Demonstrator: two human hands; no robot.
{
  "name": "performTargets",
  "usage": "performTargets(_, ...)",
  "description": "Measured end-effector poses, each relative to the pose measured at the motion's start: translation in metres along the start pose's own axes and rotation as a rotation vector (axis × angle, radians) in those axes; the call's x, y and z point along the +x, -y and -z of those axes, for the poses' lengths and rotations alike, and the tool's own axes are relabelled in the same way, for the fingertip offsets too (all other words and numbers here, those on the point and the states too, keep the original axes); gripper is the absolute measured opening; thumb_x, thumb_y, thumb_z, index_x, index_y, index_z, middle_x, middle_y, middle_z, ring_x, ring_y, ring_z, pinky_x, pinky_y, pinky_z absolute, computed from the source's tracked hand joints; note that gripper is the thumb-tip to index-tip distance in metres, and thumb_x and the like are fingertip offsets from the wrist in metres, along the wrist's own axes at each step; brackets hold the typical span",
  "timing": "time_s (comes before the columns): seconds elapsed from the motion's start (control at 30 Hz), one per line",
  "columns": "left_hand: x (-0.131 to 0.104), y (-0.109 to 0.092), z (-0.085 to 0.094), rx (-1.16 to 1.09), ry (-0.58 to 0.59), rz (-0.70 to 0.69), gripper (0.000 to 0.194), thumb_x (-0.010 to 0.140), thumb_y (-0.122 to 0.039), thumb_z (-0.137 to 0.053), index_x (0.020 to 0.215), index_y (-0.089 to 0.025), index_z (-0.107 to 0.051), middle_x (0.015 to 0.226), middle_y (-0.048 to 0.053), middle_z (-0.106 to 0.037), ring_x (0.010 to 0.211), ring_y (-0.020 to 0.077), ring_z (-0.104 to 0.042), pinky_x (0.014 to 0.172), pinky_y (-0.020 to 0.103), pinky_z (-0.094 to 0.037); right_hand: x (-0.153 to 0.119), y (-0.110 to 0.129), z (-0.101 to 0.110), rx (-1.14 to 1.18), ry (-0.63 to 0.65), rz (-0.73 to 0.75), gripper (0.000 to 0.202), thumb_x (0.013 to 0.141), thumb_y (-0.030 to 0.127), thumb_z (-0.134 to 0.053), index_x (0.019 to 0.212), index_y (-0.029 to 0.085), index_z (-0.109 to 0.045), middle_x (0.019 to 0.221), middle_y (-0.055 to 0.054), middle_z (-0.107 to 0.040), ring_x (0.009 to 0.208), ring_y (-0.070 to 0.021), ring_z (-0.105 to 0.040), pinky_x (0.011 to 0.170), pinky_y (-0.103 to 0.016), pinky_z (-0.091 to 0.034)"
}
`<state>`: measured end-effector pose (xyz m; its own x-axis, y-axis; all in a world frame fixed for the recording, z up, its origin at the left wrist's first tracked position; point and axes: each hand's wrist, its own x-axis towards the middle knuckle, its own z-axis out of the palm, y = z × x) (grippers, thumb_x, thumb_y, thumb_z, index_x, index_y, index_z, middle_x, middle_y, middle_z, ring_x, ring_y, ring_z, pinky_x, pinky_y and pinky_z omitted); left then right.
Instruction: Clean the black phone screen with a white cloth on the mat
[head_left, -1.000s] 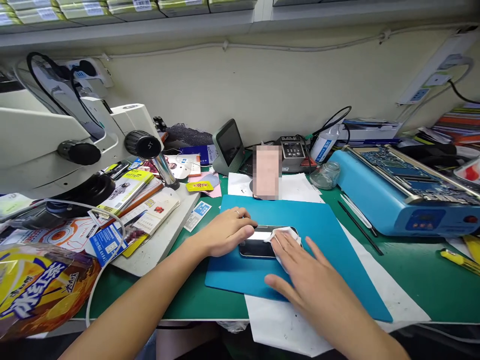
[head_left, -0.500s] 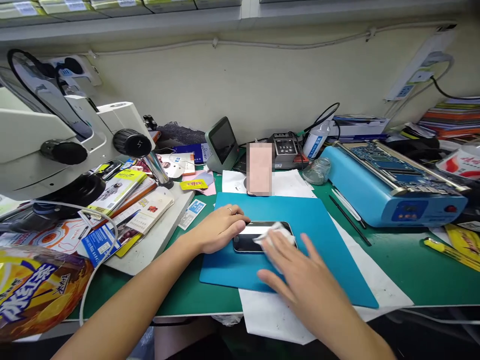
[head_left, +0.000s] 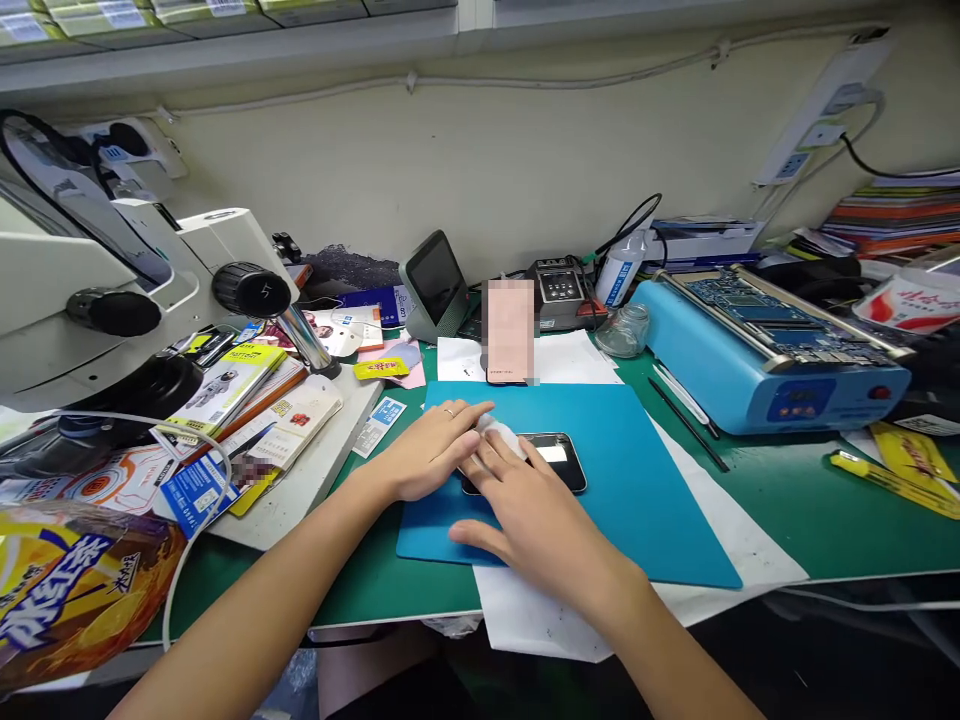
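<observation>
A dark smartphone [head_left: 570, 472] lies flat on the blue mat [head_left: 645, 530], its glossy face reflecting a white patch at the right end. My left hand [head_left: 427, 452] holds the phone's left end, thumb and fingers close together there. Under the fingers of my right hand [head_left: 529, 510] a crumpled white wipe [head_left: 501, 432] is pressed onto the phone's left half. The right thumb sticks out to the side over the mat. Both hands nearly touch, and they cover the left part of the phone.
Behind the mat stands a pink-screened phone [head_left: 510, 335], partly blurred. A microscope [head_left: 90, 310] and stacked boxes [head_left: 232, 390] fill the left, with a drink bottle [head_left: 75, 590] in front. At right sit a blue heating station [head_left: 780, 370] bearing circuit boards, tweezers [head_left: 686, 415] and a yellow cutter [head_left: 885, 485].
My right hand has slid left across the phone with the wipe, from its right half to beside my left hand. The left hand keeps its place at the phone's end. The view has shifted slightly.
</observation>
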<state>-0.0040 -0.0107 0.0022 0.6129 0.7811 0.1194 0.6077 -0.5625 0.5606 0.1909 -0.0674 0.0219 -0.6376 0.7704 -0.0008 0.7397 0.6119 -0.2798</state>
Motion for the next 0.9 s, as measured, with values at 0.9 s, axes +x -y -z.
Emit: performTargets(0.9,0.003,0.001,0.002,0.004,0.03,-0.043,0.08,0.101,-0.069,-0.006,0.149,-0.018,-0.045,0.132,0.014,-0.058,0.117,0.0303,-0.051,0.105,0.05,-0.039,-0.071,-0.056,-0.023,-0.103,-0.075,-0.109,0.099,0.088,0.075,-0.049,0.16,0.01,-0.029,0.165,-0.017,-0.026,0.149,-0.039,-0.031,0.114,-0.056,-0.043)
